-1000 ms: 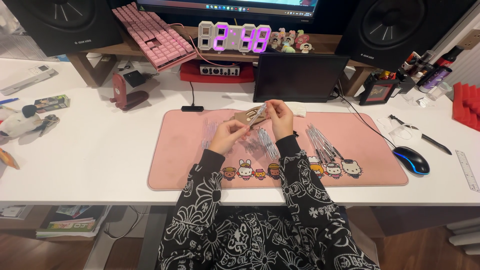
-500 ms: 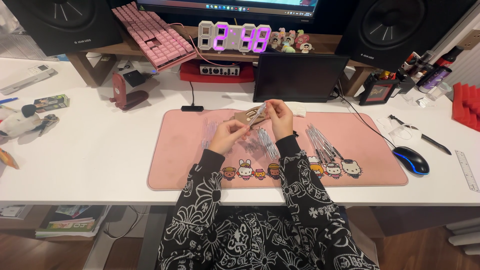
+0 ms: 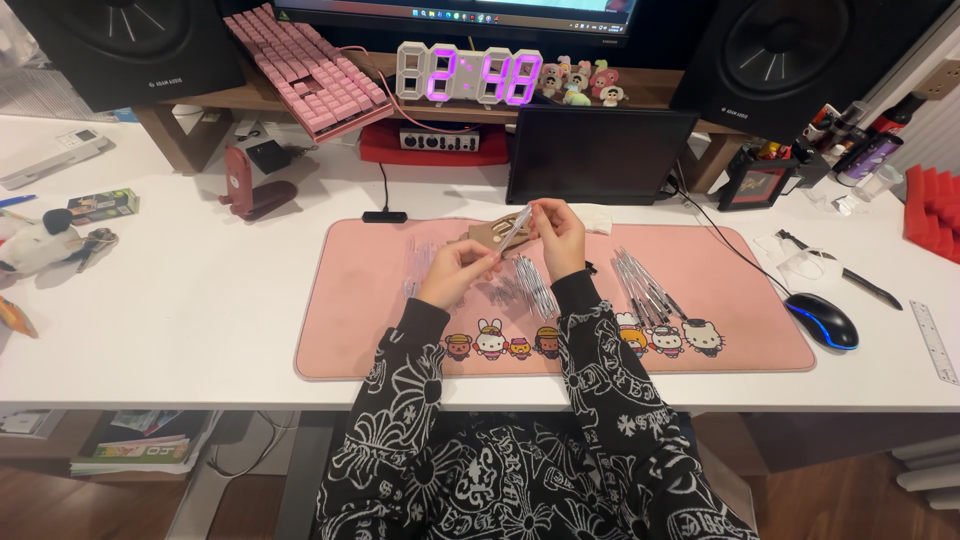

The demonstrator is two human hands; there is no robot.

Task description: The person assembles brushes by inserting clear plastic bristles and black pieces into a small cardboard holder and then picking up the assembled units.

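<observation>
Both my hands are raised over the pink desk mat [image 3: 380,330]. My left hand [image 3: 458,272] and my right hand [image 3: 560,232] pinch the two ends of one thin clear pen [image 3: 514,226], held slanted between them. Behind the pen lies a small tan cardboard piece [image 3: 490,233]. Below my hands a loose pile of clear pens [image 3: 530,285] lies on the mat. Another bunch of pens [image 3: 645,285] lies to the right, and several clear parts [image 3: 415,262] lie to the left.
A dark tablet screen [image 3: 595,155] stands behind the mat. A glowing digital clock [image 3: 470,75], a pink keyboard [image 3: 305,70] and two black speakers [image 3: 120,45] sit on the shelf. A black mouse [image 3: 822,320] and ruler [image 3: 935,342] lie at right.
</observation>
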